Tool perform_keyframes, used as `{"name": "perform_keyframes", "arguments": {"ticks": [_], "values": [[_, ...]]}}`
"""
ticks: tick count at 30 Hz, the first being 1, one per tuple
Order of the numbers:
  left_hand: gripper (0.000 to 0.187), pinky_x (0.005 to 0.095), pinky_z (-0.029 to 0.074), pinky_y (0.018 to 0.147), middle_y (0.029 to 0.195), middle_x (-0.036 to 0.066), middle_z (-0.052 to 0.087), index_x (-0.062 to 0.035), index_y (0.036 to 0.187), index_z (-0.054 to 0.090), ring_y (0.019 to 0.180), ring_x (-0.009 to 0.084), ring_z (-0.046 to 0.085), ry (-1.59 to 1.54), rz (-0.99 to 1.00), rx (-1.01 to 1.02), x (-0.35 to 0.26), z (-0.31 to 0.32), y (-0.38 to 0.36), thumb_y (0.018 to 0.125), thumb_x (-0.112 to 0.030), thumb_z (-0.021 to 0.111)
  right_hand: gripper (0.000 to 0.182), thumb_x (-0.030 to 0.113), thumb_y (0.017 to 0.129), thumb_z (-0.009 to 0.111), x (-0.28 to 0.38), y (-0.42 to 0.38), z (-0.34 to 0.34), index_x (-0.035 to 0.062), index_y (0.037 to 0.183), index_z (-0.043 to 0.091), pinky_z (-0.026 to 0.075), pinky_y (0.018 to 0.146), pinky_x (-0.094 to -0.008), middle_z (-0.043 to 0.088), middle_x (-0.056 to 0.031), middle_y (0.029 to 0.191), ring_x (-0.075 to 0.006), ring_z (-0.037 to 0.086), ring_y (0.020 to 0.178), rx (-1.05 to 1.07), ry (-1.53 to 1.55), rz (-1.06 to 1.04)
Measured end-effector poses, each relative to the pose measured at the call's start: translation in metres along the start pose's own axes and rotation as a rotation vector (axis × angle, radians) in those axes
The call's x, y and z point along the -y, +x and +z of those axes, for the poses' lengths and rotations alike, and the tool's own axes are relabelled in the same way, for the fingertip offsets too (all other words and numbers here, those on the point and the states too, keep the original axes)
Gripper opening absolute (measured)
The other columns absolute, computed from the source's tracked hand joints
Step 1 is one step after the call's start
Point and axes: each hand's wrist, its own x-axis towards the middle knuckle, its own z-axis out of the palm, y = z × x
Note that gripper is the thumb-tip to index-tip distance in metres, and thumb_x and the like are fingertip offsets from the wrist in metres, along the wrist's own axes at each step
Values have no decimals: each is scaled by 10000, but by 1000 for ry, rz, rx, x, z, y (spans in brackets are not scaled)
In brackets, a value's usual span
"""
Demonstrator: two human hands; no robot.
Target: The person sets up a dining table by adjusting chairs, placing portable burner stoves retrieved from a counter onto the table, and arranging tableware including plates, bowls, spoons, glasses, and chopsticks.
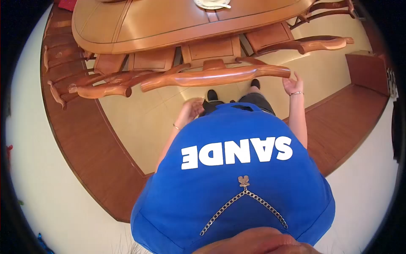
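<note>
My right hand (293,84) is raised beside the right end of a wooden chair's curved top rail (215,77), its fingers apart and holding nothing. A thin bracelet circles that wrist. Low at my left side, my left hand (192,109) hangs near the dark shorts (211,108), fingers loosely bent and apart, with nothing visible in them. The chair stands in front of me, its seat (211,51) partly under the table's edge.
A long wooden table (169,29) with rounded ends spans the front, bearing a white bowl and spoon (213,3). More wooden chairs (101,90) line it to the left and right (304,43). Brown floor borders (97,156) frame pale tiles (131,122); a wooden cabinet (367,73) stands right.
</note>
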Motion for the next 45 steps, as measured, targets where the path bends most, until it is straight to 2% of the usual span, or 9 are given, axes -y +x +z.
{"name": "perform_keyframes", "arguments": {"ticks": [4, 11, 18, 27, 33, 37, 40, 43, 45], "values": [[164, 273, 487, 652, 783, 62, 586, -4, 916, 617, 709, 162, 586, 719, 184, 59, 28, -10, 8, 876, -159, 577, 495, 186, 891, 630, 30, 1, -11, -160, 1177, 421, 543, 858, -389, 487, -240, 1136, -314, 570, 950, -1, 158, -20], [172, 248, 447, 627, 750, 7, 574, -29, 868, 609, 691, 102, 541, 867, 130, 209, 43, -53, 67, 895, -196, 576, 467, 191, 903, 617, 24, 11, -3, -155, 1159, 437, 552, 858, -378, 518, -227, 1109, -317, 574, 973, 97, 166, -30], [388, 287, 514, 862, 1108, 130, 639, 15, 1159, 588, 1031, 193, 620, 586, 165, 207, 15, 27, 3, 987, -320, 498, 535, 258, 920, 596, 12, 1, -2, -168, 1196, 426, 555, 864, -360, 542, -265, 1145, -317, 602, 955, 179, 102, 150], [629, 411, 446, 1020, 1221, 294, 553, 68, 1292, 430, 1125, 338, 573, -42, 4, 239, -19, 36, -9, 990, -483, 395, 685, 362, 927, 576, -3, -4, 48, -166, 1299, 348, 494, 980, -392, 498, -267, 1253, -338, 538, 1143, 191, 169, 189], [730, 475, 418, 1047, 1284, 292, 505, 84, 1308, 406, 1216, 369, 499, -607, -12, 428, -31, 48, 30, 934, -540, 472, 595, 496, 938, 485, -35, -16, 33, 38, 1318, 454, 440, 1032, -452, 520, -152, 1321, -318, 522, 1183, 218, -4, 1], [690, 432, 479, 980, 1267, 268, 530, 97, 1218, 465, 1083, 323, 602, -327, -303, 458, -64, 38, 39, 866, -482, 595, 540, 476, 926, 500, -37, 5, 18, 37, 1238, 520, 450, 1021, -474, 592, -192, 1186, -330, 538, 1143, 407, -74, -9], [590, 414, 498, 948, 1175, 243, 584, 83, 1162, 507, 1049, 297, 622, -240, -331, 457, -58, 20, 48, 875, -423, 604, 650, 316, 929, 547, -33, -2, 22, -102, 1349, 279, 457, 1022, -427, 450, -275, 1300, -353, 505, 1186, 419, 172, 289], [376, 325, 539, 833, 949, 163, 658, 53, 1024, 574, 909, 237, 661, -111, -83, 303, -68, 50, 8, 884, -292, 620, 666, 304, 891, 615, -26, 0, 37, -98, 1324, 307, 494, 977, -434, 454, -287, 1265, -333, 592, 1062, 513, 388, 862], [183, 252, 530, 694, 762, 72, 637, 10, 877, 585, 733, 160, 646, -108, -116, 258, -69, 29, 12, 893, -172, 597, 490, 208, 886, 616, -36, -9, 49, -114, 1179, 391, 531, 853, -328, 551, -203, 1080, -210, 626, 923, 222, 317, 847]]}}
